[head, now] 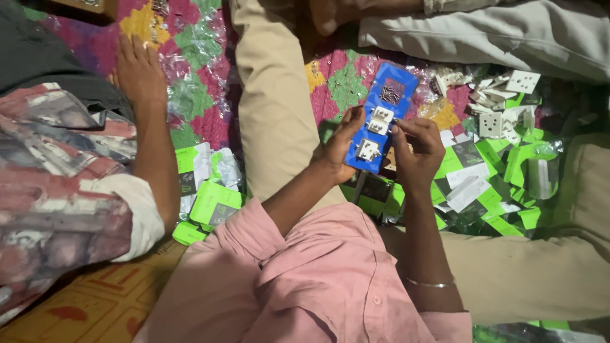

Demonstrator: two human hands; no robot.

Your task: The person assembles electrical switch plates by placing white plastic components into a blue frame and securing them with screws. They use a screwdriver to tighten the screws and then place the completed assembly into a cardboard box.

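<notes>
blue board [383,121] grasped by left hand [340,149]; right hand [416,149] pinches a white socket [381,119], which could slip from a loose pinch.

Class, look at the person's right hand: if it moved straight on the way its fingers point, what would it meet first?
Probably the blue board: the right hand points left onto it, fingertips nearly at the white sockets. Depth is unclear.

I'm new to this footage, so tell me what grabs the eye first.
At centre, a blue board carrying white sockets is held between the left hand and right hand, right fingers at its edge. To the right, green packets and loose white parts litter a bright patterned mat. At left, another person's hand rests on that mat.
</notes>
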